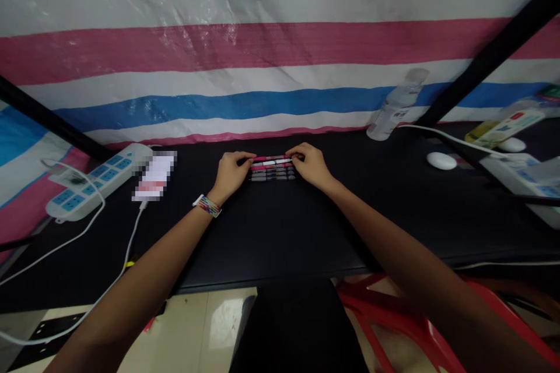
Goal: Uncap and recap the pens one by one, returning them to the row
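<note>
Several pens lie side by side across the black table, pink and white ones at the far side and grey, see-through ones (272,174) nearer me. My left hand (231,173), with a woven bracelet at its wrist, has thumb and fingers closed at the left end of the farthest pink pen (268,158). At that pen's right end, my right hand (311,164) is closed in a pinch, its fingertips partly hidden. A white pen (275,162) lies just on the near side of the pink one, between my hands.
On the left are a power strip (98,180) and a blurred-out phone (155,176) on a white cable. A bottle (397,106) stands at the back right, near a white mouse-like object (441,161) and another power strip (525,178). A red plastic chair (394,309) sits below the table edge.
</note>
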### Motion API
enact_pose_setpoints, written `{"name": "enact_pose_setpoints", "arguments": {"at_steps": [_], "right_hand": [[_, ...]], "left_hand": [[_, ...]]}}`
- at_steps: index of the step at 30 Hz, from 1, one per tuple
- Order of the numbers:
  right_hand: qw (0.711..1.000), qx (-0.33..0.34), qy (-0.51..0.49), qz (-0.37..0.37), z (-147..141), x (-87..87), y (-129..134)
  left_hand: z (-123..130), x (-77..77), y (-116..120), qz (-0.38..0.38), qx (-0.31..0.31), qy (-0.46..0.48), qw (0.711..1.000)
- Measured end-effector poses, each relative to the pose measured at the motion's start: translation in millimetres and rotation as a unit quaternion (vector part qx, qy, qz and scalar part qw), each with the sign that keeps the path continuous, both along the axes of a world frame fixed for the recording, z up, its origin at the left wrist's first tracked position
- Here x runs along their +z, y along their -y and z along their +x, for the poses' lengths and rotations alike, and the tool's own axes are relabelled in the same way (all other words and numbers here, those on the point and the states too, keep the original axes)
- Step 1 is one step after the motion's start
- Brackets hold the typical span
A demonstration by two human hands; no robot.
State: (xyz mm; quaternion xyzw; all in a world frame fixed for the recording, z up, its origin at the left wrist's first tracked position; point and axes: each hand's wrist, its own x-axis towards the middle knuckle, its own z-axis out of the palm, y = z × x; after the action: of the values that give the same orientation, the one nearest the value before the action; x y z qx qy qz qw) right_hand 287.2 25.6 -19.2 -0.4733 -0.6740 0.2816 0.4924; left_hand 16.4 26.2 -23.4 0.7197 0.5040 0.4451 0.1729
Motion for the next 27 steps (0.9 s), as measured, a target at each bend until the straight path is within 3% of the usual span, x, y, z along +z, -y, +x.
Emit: {"name": "enact_pose_setpoints", "arguments": {"at_steps": [10,16,21,27], "right_hand": [[0.995,-0.016,0.096,0.031,-2.9,-1.9,5.9],[0.997,-0.035,0.062,0.032,-3.5,-3.2,7.7],[0.994,-0.060,-0.088,-0.017,-10.8,-4.1,4.8],[0.979,-0.011,-0.190,-0.071,-28.0,-9.8,4.5]], "left_hand": [[1.1,-5.0,-0.2,0.039,0.018,-0.048,0.998],[1.0,-3.4,2.7,0.030,0.019,-0.037,0.999],[11.0,-0.8,7.7,-0.016,0.000,0.094,0.995],[30.8,-7.4,12.1,-0.077,-0.049,0.233,0.968]]}}
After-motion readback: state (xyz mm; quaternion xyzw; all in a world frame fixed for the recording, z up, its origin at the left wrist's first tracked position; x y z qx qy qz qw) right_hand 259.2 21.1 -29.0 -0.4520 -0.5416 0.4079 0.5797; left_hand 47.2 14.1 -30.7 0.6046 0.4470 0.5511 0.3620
